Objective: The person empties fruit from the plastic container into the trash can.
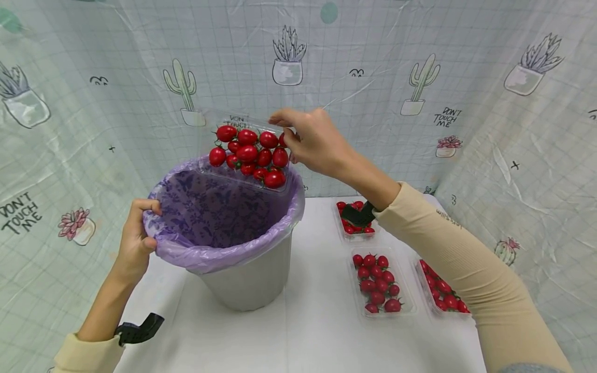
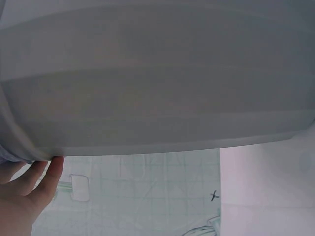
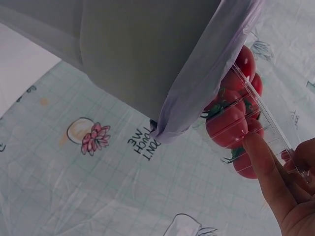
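Against cactus-print sheeting (image 1: pixel 373 119), pinching tilted tomato tray (image 1: pixel 242 179) in right hand (image 1: pixel 317 141), gripping lined bin (image 1: pixel 252 280) with left hand (image 1: pixel 132 243); could spill outside through slack pinch.

Cream sleeves (image 1: pixel 466 269) worn, the right marked with small dark lettering (image 1: pixel 449 218); black angular wrist devices (image 1: pixel 140 329) worn, one per side.

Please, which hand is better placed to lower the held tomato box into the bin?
Probably the right hand: it grips the tomato box near the bin's mouth, while the left hand is occupied holding the bin.
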A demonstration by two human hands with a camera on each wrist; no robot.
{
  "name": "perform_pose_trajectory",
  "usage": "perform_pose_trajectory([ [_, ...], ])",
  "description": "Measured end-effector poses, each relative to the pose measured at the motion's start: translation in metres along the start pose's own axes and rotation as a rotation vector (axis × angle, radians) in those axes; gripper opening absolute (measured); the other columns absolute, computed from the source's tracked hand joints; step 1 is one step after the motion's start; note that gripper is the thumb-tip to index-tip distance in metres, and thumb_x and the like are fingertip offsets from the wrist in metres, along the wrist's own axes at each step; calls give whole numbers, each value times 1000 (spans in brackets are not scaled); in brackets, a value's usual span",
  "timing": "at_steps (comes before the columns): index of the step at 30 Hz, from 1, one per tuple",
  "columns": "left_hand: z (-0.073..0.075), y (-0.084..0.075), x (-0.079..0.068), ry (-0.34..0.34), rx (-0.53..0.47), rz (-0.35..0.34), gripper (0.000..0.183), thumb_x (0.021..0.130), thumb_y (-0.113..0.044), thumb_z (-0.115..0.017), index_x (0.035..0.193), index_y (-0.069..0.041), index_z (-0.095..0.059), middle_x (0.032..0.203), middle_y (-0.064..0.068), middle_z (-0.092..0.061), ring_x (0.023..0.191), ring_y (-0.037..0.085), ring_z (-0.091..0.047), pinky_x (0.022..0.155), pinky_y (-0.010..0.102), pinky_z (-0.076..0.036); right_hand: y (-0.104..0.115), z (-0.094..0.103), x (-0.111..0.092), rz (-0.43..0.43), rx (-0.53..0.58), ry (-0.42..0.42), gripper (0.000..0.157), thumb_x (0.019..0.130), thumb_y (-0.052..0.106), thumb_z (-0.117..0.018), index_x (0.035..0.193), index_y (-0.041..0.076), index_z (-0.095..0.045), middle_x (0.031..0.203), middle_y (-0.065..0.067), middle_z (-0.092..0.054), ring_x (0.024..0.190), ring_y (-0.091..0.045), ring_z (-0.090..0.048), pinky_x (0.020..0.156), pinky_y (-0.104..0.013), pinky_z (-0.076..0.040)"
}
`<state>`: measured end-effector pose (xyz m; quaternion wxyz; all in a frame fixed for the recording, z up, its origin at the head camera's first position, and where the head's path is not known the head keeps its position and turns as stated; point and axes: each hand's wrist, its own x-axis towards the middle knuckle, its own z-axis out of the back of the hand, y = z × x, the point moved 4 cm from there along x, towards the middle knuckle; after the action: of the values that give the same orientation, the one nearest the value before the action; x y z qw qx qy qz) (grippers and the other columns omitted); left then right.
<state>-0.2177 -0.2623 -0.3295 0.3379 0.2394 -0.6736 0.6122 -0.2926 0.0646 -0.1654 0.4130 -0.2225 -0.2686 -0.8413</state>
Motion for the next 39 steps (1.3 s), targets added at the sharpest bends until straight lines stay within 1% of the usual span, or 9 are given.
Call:
perform_pose_trajectory([
  [4, 0, 0, 0, 2, 0, -3, 66, 82, -51, -84, 114, -3, -51, 96, 1, -47, 80, 12, -43, 60, 29, -25, 1, 0, 0, 6, -10, -3, 35, 101, -4, -46, 127, 1, -68, 126, -14, -73, 61, -13, -73, 61, -23, -58],
  [10, 0, 1, 0, 4, -14, -2, 65, 82, -50, -84, 114, -4, -52, 95, 2, -45, 79, 13, -41, 60, 31, -23, 1, 0, -1, 1, 5, -7, 36, 100, -5, -45, 128, 1, -68, 126, -15, -73, 60, -14, -72, 60, -23, -57],
  [17, 0, 0, -1, -1, -8, 9, 65, 82, -51, -84, 114, -5, -52, 93, 1, -45, 76, 13, -40, 57, 32, -21, 3, -1, -1, 28, -20, -6, 34, 101, -5, -46, 127, 1, -67, 125, -14, -74, 60, -13, -72, 62, -24, -58],
  [22, -1, 0, -1, -2, -5, 10, 65, 82, -51, -84, 114, -4, -52, 94, 1, -45, 76, 12, -40, 57, 31, -21, 3, -1, -1, 32, -15, -5, 35, 101, -5, -46, 127, 1, -67, 125, -14, -74, 58, -13, -70, 62, -24, -58],
  [29, -1, 0, -2, -2, -8, 10, 65, 82, -51, -84, 114, -4, -52, 97, 2, -46, 81, 13, -42, 60, 30, -25, 2, -2, -2, 26, -24, -8, 33, 101, -5, -47, 126, 0, -67, 125, -13, -74, 65, -15, -72, 65, -25, -57],
  [34, -2, -1, -2, -4, -7, 11, 65, 82, -51, -84, 113, -4, -52, 98, 3, -47, 82, 13, -44, 60, 29, -27, 2, -2, -2, 28, -18, -6, 34, 101, -5, -46, 126, 0, -67, 125, -13, -74, 59, -13, -70, 63, -24, -56],
  [39, -3, -2, -2, -3, -9, 11, 66, 82, -51, -85, 113, -4, -52, 97, 2, -46, 80, 12, -43, 58, 29, -26, 2, -1, -1, 28, -8, -10, 35, 100, -6, -45, 127, 0, -67, 125, -12, -74, 57, -11, -69, 60, -22, -53],
])
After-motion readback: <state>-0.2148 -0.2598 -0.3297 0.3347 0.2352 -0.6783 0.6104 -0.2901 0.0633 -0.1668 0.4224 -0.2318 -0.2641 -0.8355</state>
